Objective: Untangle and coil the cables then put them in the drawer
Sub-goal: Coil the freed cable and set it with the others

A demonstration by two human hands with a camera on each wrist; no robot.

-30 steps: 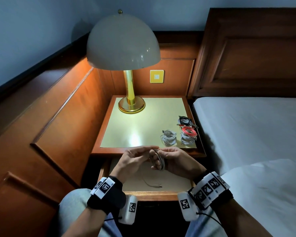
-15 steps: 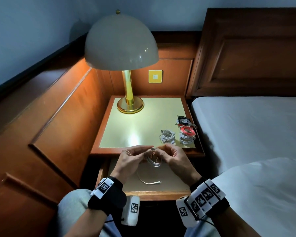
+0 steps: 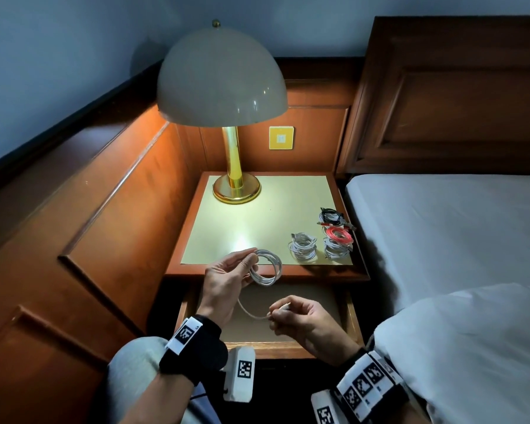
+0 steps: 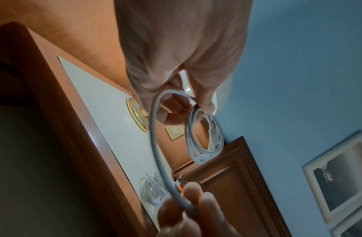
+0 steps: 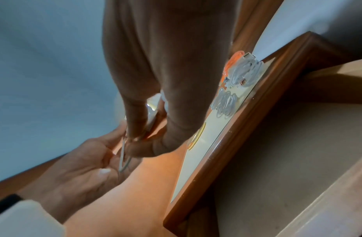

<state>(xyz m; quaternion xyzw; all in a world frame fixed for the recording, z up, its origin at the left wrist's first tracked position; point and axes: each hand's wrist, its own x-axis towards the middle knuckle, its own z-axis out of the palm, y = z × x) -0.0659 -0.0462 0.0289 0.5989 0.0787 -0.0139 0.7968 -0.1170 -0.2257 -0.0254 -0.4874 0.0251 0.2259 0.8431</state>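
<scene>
My left hand [image 3: 251, 259] holds a small coil of white cable [image 3: 268, 267] over the nightstand's front edge; in the left wrist view thumb and fingers [image 4: 204, 102] pinch the loops [image 4: 204, 141]. A loose strand [image 3: 248, 312] curves down from the coil to my right hand [image 3: 277, 313], which pinches the cable's end above the open drawer [image 3: 351, 313]. In the right wrist view the right hand's fingers [image 5: 135, 136] pinch the strand [image 5: 123, 158], with the left palm [image 5: 80, 163] behind. Coiled cables lie on the nightstand: a white one [image 3: 302, 246], a red one [image 3: 337, 234] on another white coil [image 3: 335, 251], and a black one [image 3: 331, 216].
A brass lamp [image 3: 236, 191] with a wide dome shade stands at the back of the nightstand top [image 3: 257, 221]. Wood panelling runs along the left, and the bed [image 3: 441, 234] lies close on the right. The drawer's floor [image 3: 312, 298] is bare board.
The hands have moved apart. The left hand rose with the coil to the nightstand's edge; the right hand drew back toward me, holding the cable end that had hung into the drawer.
</scene>
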